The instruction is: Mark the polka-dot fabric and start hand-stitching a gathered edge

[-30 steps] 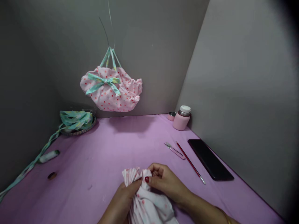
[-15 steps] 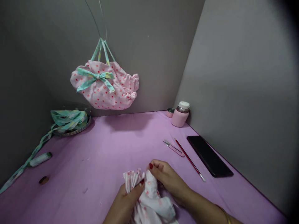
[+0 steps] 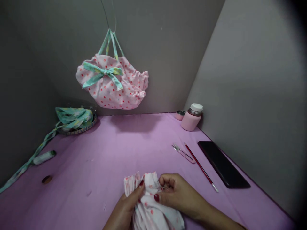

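Observation:
A white cloth with red and pink dots (image 3: 151, 204) is bunched at the bottom centre. My left hand (image 3: 128, 204) grips its gathered folds on the left, the thumb with its red nail pressed on top. At the cloth's right edge my right hand (image 3: 176, 193) has its fingers curled inward, the thumb on the cloth. What looks like fine thread shows near these fingertips; what they pinch is too small to make out.
Pink snips (image 3: 185, 155), a red pencil (image 3: 201, 167) and a black phone (image 3: 223, 164) lie at right. Behind stand a pink jar (image 3: 191, 118) and its lid (image 3: 180, 115). A dotted garment (image 3: 112, 83) hangs above. Green fabric (image 3: 74, 117) fills a basket (image 3: 80, 131), left.
My right hand has moved from the cloth's top edge to its right side, its thumb now lower. The cloth's top lies flatter. The view has shifted slightly.

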Motion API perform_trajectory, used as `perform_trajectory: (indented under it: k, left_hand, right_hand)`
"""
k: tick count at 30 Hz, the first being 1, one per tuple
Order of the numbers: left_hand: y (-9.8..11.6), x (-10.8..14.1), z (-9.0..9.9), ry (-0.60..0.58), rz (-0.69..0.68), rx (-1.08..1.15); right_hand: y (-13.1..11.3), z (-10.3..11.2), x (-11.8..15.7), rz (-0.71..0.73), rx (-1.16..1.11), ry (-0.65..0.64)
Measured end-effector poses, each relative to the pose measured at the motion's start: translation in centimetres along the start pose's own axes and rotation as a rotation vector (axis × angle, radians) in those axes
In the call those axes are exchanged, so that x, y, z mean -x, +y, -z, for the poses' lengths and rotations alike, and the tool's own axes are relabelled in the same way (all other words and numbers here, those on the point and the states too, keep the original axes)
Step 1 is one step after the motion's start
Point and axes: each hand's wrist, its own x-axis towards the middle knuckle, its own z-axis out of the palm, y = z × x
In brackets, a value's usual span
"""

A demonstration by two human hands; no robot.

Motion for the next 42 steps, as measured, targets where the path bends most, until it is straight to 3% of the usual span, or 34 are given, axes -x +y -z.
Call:
perform_trajectory:
  k: [6, 11, 15, 19, 23, 27, 31, 36, 42]
  left_hand:
    - [-0.2, 0.2, 0.2, 0.063, -0.037, -0.070]
    - [-0.6, 0.1, 0.2, 0.119, -0.082, -0.124]
    - [-0.9, 0.0, 0.3, 0.155, -0.125, -0.141]
    - [-0.7, 0.2, 0.2, 0.122, -0.102, -0.069]
    - [-0.4, 0.3, 0.0, 0.076, -0.001, 0.059]
    - [-0.4, 0.3, -0.2, -0.025, 0.079, 0.135]
    - [-0.6, 0.2, 0.1, 0.020, 0.030, 0.103]
    - [-0.6, 0.3, 0.3, 0.116, -0.088, -0.024]
    - [-0.8, 0.1, 0.0, 0.097, -0.096, -0.065]
  right_hand:
    - [-0.4, -0.4, 0.2, 0.061, -0.034, 0.109]
    - [0.0, -0.8, 0.1, 0.061, -0.003, 0.116]
    - [0.5, -0.5, 0.0, 0.062, 0.015, 0.038]
    - [0.7, -0.4, 0.1, -0.036, 0.069, -0.095]
    - [0.8, -1.2, 0.4, -0.099, 0.066, -0.089]
    - [0.5, -2.0, 0.7, -0.049, 0.109, -0.087]
    - [-0.1, -1.3, 0.9, 0.001, 0.200, -0.146]
    - [-0.4, -0.2, 0.5, 0.071, 0.072, -0.032]
    - [0.1, -1.2, 0.1, 0.077, -0.006, 0.064]
